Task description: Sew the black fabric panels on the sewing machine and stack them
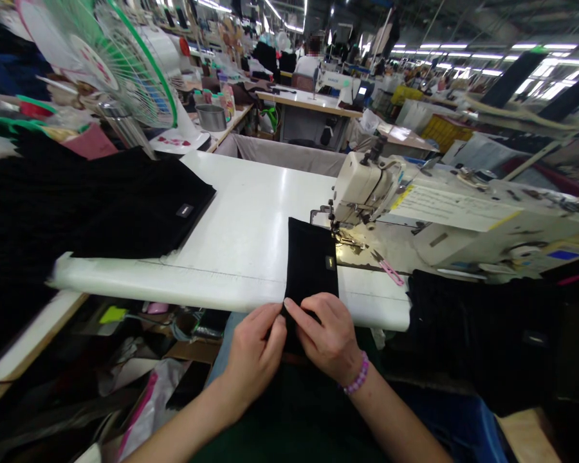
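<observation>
Head view: a black fabric panel [311, 254] lies on the white bench [241, 218] straight ahead of the two hands, its long axis running away from the body, from the bench's rounded front edge up towards the sewing machine [367, 186]. Its far end reaches in beside the presser foot [345, 239], and its right long edge sits right next to that foot – so the needle area lies ahead and to the right of the fingers. Of the two, the right hand [328, 337] is nearer to the machine; the left hand [259, 344] is on the side away from it.

Both hands are at the near end of the panel, fingertips almost meeting at its left long edge. The left pinches that edge between thumb and fingers; the right, fingers bent, seems to pinch the cloth too, though its underside is hidden. Between them the cloth drops over the front of the bench – where it ends is lost against the dark clothing.

A small woven label [330, 262] faces up near the panel's right edge, and pink thread snips [390, 267] lie apart from the cloth, to its right.
</observation>
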The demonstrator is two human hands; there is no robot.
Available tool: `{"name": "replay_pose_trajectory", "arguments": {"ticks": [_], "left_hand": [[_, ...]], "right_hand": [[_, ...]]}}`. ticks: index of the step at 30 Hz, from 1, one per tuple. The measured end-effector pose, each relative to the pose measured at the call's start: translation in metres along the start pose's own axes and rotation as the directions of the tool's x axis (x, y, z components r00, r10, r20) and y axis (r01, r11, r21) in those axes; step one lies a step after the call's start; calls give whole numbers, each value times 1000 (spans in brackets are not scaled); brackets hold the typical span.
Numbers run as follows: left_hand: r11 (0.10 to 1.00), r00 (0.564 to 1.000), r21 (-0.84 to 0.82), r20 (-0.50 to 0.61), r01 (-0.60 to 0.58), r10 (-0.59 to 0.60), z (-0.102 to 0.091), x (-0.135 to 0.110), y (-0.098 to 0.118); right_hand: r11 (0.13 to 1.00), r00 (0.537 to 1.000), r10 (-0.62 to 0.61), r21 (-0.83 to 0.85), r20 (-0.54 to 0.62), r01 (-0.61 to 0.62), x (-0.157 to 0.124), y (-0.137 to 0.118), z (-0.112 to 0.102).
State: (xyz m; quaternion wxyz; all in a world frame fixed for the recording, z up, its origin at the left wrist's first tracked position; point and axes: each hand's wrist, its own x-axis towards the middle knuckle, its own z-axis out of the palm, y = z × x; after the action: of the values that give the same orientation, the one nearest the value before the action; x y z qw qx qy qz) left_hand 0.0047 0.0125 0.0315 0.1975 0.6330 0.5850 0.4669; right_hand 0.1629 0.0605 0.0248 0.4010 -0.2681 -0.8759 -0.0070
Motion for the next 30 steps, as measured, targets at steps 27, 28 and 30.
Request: {"name": "replay_pose_trajectory", "arguments": {"ticks": [27, 28, 30], "left_hand": [[680, 655, -123, 435, 723, -618, 13, -2, -19], [668, 643, -130, 453, 733, -617, 14, 0, -17], [637, 626, -169, 484, 752, -611, 13, 6, -12]], "right_hand": [[14, 224, 909, 510, 353, -860, -34, 17, -12], [18, 228, 910, 514, 348, -858, -34, 17, -12], [18, 234, 908, 526, 348, -850, -35, 18, -12]]}}
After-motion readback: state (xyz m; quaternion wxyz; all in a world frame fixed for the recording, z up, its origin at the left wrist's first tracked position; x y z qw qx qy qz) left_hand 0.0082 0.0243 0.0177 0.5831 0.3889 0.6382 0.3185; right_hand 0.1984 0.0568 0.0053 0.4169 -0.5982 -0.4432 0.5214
